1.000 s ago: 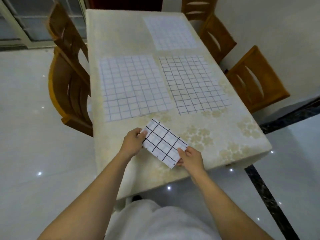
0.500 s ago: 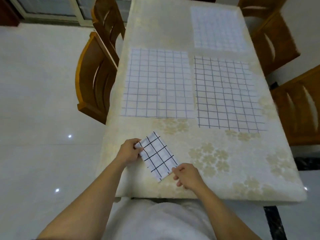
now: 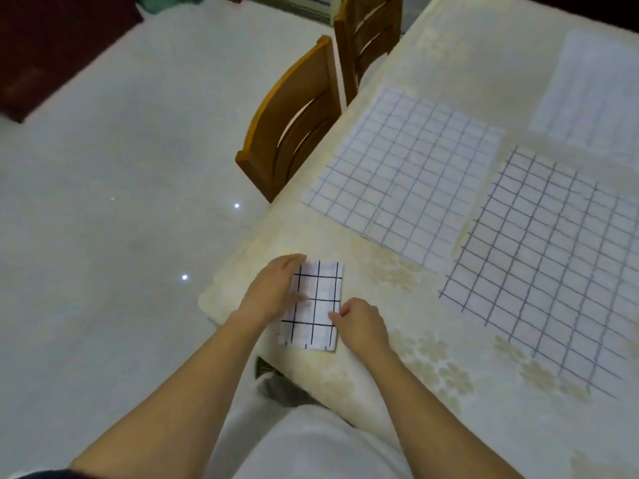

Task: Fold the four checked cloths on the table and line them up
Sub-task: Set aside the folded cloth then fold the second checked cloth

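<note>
Three flat cloths (image 3: 408,178) beyond folded cloth (image 3: 318,305); chair (image 3: 297,115) left.

A glossy pale tiled floor (image 3: 103,174) mirrors small spots of light. Two wooden chairs (image 3: 297,119) with curved slatted backs stand tucked against the bench (image 3: 449,402), which wears a cream cloth with a faint floral print. A dark red rug (image 3: 45,46) lies at far left

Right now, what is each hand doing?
Left hand: open, flat on the folded checked cloth.
Right hand: fingers curled at the cloth's right edge; a grip cannot be told.
</note>
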The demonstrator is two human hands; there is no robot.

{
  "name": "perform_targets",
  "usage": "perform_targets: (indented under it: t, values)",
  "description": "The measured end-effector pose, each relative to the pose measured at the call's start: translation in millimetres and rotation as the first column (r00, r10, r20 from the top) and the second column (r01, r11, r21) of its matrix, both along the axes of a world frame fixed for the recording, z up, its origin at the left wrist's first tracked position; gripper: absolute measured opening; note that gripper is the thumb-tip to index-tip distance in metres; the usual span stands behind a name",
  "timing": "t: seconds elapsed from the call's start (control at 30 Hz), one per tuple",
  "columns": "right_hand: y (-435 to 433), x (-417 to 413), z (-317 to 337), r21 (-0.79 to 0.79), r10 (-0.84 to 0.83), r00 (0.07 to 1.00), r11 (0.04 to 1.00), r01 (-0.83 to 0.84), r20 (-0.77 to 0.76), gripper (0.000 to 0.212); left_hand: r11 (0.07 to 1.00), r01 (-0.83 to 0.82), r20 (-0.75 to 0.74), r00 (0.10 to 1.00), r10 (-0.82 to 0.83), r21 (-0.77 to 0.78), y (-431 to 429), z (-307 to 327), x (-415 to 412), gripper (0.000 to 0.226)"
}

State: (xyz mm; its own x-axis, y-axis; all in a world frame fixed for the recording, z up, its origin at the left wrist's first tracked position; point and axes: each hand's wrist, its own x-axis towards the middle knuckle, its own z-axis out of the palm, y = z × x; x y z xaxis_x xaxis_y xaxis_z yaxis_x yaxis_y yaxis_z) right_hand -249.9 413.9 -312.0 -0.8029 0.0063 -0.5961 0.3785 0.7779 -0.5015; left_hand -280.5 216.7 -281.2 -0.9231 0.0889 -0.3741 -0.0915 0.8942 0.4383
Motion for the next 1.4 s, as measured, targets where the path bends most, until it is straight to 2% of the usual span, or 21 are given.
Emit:
perform_targets:
  t: [0.17, 0.2, 0.27, 0.33, 0.37, 0.47, 0.6, 0.7, 0.77, 0.8, 0.87, 0.97, 1.03, 1.13, 1.3, 1.4]
  values:
    - [-1.1, 4.1, -2.0, -0.017, 0.001, 1.000, 1.000, -0.001, -0.018, 0.030, 0.989, 0.147, 0.088, 0.986, -0.145, -0.011, 7.2, -19.6, 23.3, 0.101]
    - [1.4, 4.7, -0.3, 0.016, 0.005, 0.997, 1.000, -0.004, -0.082, 0.031, 0.989, 0.144, 0.110, 0.983, -0.145, 0.014, 8.9, -21.5, 22.3, 0.104]
    - [6.4, 3.8, 3.0, 0.055, 0.047, 0.949, 0.998, -0.032, -0.312, 0.033, 0.989, 0.144, 0.142, 0.979, -0.148, 0.036, 11.5, -24.6, 18.8, 0.110]
    - [7.0, -1.0, 5.5, 0.072, 0.195, 0.849, 0.980, -0.183, -0.492, 0.038, 0.982, 0.190, 0.139, 0.973, -0.187, -0.011, 12.3, -26.8, 17.2, 0.114]
    - [6.0, -4.7, 4.8, 0.099, 0.293, 0.809, 0.954, -0.283, -0.509, 0.044, 0.975, 0.217, 0.135, 0.968, -0.210, -0.040, 11.8, -27.4, 17.4, 0.116]
    - [1.3, -10.0, 0.0, 0.164, 0.452, 0.815, 0.892, -0.422, -0.362, 0.062, 0.958, 0.273, 0.146, 0.955, -0.259, -0.089, 7.9, -28.1, 18.8, 0.120]
    - [0.9, -4.1, -1.1, 0.271, 0.491, 0.840, 0.861, -0.430, -0.230, 0.085, 0.934, 0.326, 0.146, 0.941, -0.306, -0.146, -4.3, -30.5, 21.8, 0.132]
    - [-3.0, -2.5, 10.3, 0.337, 0.511, 0.859, 0.816, -0.470, -0.037, 0.111, 0.907, 0.377, 0.141, 0.924, -0.355, -0.187, -25.2, -33.6, 24.4, 0.146]
    - [-11.1, -3.7, 21.6, 0.375, 0.506, 0.861, 0.790, -0.485, 0.047, 0.119, 0.904, 0.395, 0.149, 0.916, -0.373, -0.166, -41.1, -30.3, 27.0, 0.148]
    - [-18.4, -5.4, 28.9, 0.387, 0.483, 0.875, 0.799, -0.459, 0.040, 0.119, 0.923, 0.369, 0.149, 0.924, -0.353, -0.105, -48.9, -26.7, 27.7, 0.145]
    - [-44.2, -8.7, 45.6, 0.377, 0.396, 0.912, 0.864, -0.333, -0.103, 0.101, 0.964, 0.262, 0.107, 0.958, -0.267, 0.053, -69.8, -13.7, 25.9, 0.126]
    - [-115.7, -12.6, 66.3, 0.236, 0.183, 0.897, 0.967, -0.091, -0.403, 0.049, 0.978, 0.187, -0.067, 0.981, -0.182, 0.090, -125.5, 10.2, 12.6, 0.066]
    - [-174.0, -16.6, 73.1, 0.194, 0.148, 0.887, 0.979, -0.068, -0.438, 0.036, 0.986, 0.118, -0.118, 0.987, -0.104, 0.114, -176.6, 24.9, 7.2, 0.034]
    - [-254.6, -30.9, 77.7, 0.164, 0.223, 0.860, 0.973, -0.165, -0.459, 0.035, 0.994, 0.049, -0.183, 0.983, -0.030, 0.103, -262.2, 35.7, 4.8, 0.025]
    - [-348.1, -71.3, 82.4, 0.271, 0.467, 0.734, 0.884, -0.380, -0.493, 0.028, 0.974, -0.208, -0.238, 0.945, 0.224, 0.089, -371.7, 41.1, 27.8, 0.023]
    - [-393.6, -99.1, 85.8, 0.298, 0.521, 0.698, 0.854, -0.427, -0.492, 0.027, 0.966, -0.259, -0.213, 0.943, 0.257, 0.016, -412.9, 46.4, 38.9, 0.026]
